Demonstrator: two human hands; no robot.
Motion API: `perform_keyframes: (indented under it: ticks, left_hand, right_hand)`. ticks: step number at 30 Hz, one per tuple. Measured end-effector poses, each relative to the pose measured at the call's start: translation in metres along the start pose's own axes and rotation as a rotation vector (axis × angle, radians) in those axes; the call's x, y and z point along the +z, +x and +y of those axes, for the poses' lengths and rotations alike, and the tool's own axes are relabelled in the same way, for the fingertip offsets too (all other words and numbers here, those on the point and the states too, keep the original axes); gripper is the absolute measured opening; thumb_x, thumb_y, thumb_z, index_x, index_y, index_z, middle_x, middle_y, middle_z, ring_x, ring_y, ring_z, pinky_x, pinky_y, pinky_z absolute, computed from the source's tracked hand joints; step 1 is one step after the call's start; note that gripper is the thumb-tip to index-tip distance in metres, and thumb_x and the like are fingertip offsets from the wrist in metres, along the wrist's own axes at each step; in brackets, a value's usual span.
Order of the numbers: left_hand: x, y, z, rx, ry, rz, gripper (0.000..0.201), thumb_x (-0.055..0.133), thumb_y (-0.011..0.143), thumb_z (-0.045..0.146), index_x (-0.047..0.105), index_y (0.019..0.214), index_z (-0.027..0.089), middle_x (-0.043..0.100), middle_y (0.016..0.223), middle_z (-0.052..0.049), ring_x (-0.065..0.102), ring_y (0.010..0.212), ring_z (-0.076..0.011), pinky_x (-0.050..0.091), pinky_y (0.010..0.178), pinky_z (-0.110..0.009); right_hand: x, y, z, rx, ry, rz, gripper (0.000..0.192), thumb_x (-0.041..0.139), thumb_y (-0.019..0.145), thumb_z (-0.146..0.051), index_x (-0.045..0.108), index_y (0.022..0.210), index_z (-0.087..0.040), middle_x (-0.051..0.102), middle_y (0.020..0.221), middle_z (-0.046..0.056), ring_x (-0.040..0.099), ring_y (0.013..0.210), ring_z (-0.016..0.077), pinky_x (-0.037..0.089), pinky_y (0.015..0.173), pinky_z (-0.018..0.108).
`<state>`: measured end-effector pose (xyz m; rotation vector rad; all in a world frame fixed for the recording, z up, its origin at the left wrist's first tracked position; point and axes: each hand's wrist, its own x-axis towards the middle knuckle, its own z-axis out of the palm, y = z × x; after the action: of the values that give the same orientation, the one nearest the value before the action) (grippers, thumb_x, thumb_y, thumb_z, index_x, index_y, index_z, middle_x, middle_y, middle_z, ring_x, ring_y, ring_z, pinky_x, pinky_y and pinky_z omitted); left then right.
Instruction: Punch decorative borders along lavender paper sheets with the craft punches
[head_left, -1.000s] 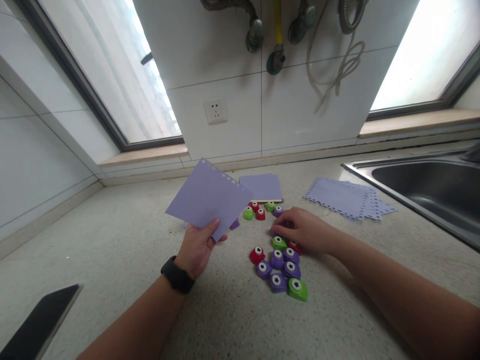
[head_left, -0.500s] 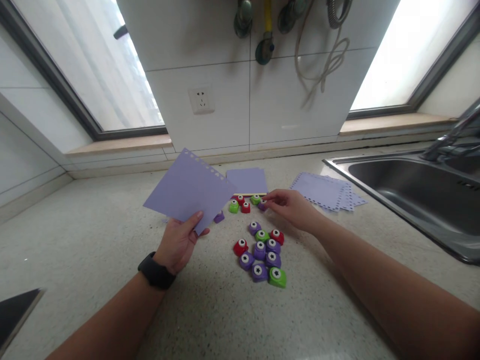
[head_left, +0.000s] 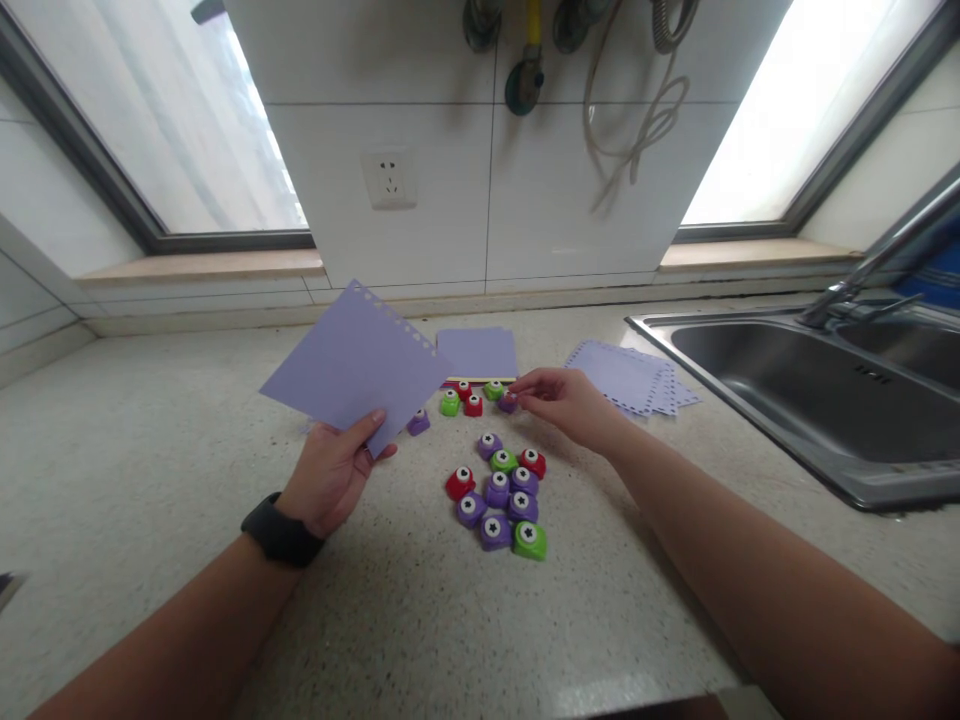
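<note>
My left hand (head_left: pixel 330 476), with a black watch on the wrist, holds a lilac paper sheet (head_left: pixel 352 365) up by its lower corner; the sheet's top edge is punched with holes. My right hand (head_left: pixel 566 402) reaches to the far row of small craft punches, and its fingertips pinch a purple punch (head_left: pixel 508 403) there. Beside it sit a green punch (head_left: pixel 450 403) and a red punch (head_left: pixel 472 405). A closer cluster of several purple, red and green punches (head_left: pixel 499 495) lies on the counter between my arms.
A stack of plain lilac paper (head_left: pixel 477 352) lies behind the punches, and a pile of punched sheets (head_left: pixel 634 375) to its right. A steel sink (head_left: pixel 825 385) with a tap fills the right. The tiled wall has a socket (head_left: pixel 388 178) and hanging hoses.
My right hand left the near cluster and moved away to the far row, closing its fingers on the purple punch. The view shifted right; the dark object at lower left slid out of sight.
</note>
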<state>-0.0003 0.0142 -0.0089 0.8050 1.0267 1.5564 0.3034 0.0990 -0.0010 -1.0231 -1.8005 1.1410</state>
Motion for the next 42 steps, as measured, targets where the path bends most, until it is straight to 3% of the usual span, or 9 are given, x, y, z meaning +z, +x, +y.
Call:
perform_keyframes:
  ticks: [7, 10, 14, 17, 21, 26, 31, 37, 42]
  left_hand:
    - [0.002, 0.000, 0.001, -0.001, 0.008, 0.003, 0.050, 0.085, 0.075, 0.015, 0.067, 0.121, 0.021, 0.069, 0.125, -0.004, 0.070, 0.086, -0.0139, 0.059, 0.054, -0.020]
    - [0.002, -0.001, 0.001, -0.004, 0.010, 0.007, 0.047, 0.086, 0.075, 0.015, 0.068, 0.119, 0.020, 0.068, 0.125, -0.005, 0.069, 0.086, -0.0133, 0.058, 0.054, -0.019]
    - [0.001, 0.000, 0.000, -0.001, 0.010, 0.000, 0.043, 0.085, 0.077, 0.015, 0.069, 0.117, 0.020, 0.067, 0.127, -0.005, 0.068, 0.088, -0.0132, 0.058, 0.053, -0.019]
    - [0.000, 0.001, -0.001, 0.000, 0.013, -0.003, 0.044, 0.085, 0.077, 0.016, 0.069, 0.117, 0.020, 0.067, 0.127, -0.005, 0.068, 0.087, -0.0132, 0.058, 0.053, -0.019]
    - [-0.001, 0.000, -0.001, -0.013, 0.024, -0.008, 0.043, 0.086, 0.076, 0.017, 0.069, 0.116, 0.019, 0.067, 0.127, -0.005, 0.068, 0.088, -0.0139, 0.058, 0.053, -0.019]
    - [0.000, 0.000, 0.001, -0.013, 0.035, -0.009, 0.041, 0.086, 0.076, 0.019, 0.070, 0.114, 0.017, 0.068, 0.125, -0.006, 0.068, 0.089, -0.0141, 0.057, 0.053, -0.019]
    - [0.001, -0.001, 0.001, -0.015, 0.042, -0.008, 0.040, 0.086, 0.075, 0.018, 0.071, 0.112, 0.015, 0.067, 0.125, -0.007, 0.067, 0.089, -0.0145, 0.056, 0.053, -0.019]
    - [0.002, -0.001, 0.001, -0.015, 0.041, -0.015, 0.035, 0.086, 0.076, 0.018, 0.071, 0.107, 0.016, 0.068, 0.122, -0.008, 0.066, 0.087, -0.0139, 0.055, 0.051, -0.018]
    - [0.002, -0.001, 0.001, -0.016, 0.039, -0.013, 0.039, 0.087, 0.075, 0.019, 0.070, 0.109, 0.015, 0.068, 0.120, -0.008, 0.066, 0.086, -0.0143, 0.054, 0.051, -0.019]
  right_hand:
    - [0.000, -0.003, -0.004, -0.014, 0.056, -0.095, 0.025, 0.079, 0.082, -0.035, 0.073, 0.095, -0.015, 0.076, 0.097, 0.011, 0.073, 0.091, 0.0198, 0.057, 0.087, 0.038]
    - [-0.001, -0.002, -0.004, -0.020, 0.073, -0.067, 0.028, 0.078, 0.083, -0.039, 0.072, 0.096, -0.015, 0.076, 0.096, 0.011, 0.072, 0.089, 0.0198, 0.056, 0.085, 0.037]
    - [-0.002, -0.001, -0.001, -0.044, -0.301, 0.116, 0.021, 0.071, 0.088, -0.036, 0.074, 0.099, -0.018, 0.074, 0.090, 0.007, 0.065, 0.077, 0.0173, 0.052, 0.075, 0.035]
    - [-0.002, 0.001, 0.002, -0.038, -0.527, 0.169, 0.022, 0.067, 0.090, -0.032, 0.074, 0.106, -0.019, 0.073, 0.092, 0.006, 0.061, 0.077, 0.0177, 0.049, 0.075, 0.035]
    - [-0.001, 0.003, 0.008, -0.051, -0.596, 0.143, 0.024, 0.060, 0.095, -0.027, 0.073, 0.114, -0.019, 0.072, 0.103, 0.008, 0.063, 0.084, 0.0190, 0.050, 0.080, 0.035]
    - [0.000, 0.003, 0.011, -0.129, -0.715, 0.008, 0.030, 0.058, 0.094, -0.020, 0.072, 0.120, -0.020, 0.070, 0.117, 0.009, 0.063, 0.102, 0.0218, 0.049, 0.091, 0.035]
    - [0.000, 0.002, 0.012, -0.115, -0.741, 0.008, 0.025, 0.067, 0.093, -0.034, 0.073, 0.114, -0.022, 0.071, 0.113, 0.007, 0.063, 0.100, 0.0232, 0.049, 0.089, 0.037]
    - [-0.001, 0.001, 0.010, -0.177, -0.736, -0.038, 0.022, 0.071, 0.091, -0.033, 0.073, 0.111, -0.023, 0.073, 0.109, 0.006, 0.064, 0.097, 0.0232, 0.049, 0.088, 0.039]
    - [0.000, 0.004, 0.009, -0.001, -0.491, 0.067, 0.024, 0.074, 0.089, -0.041, 0.069, 0.104, -0.022, 0.072, 0.103, 0.008, 0.065, 0.091, 0.0235, 0.050, 0.081, 0.041]
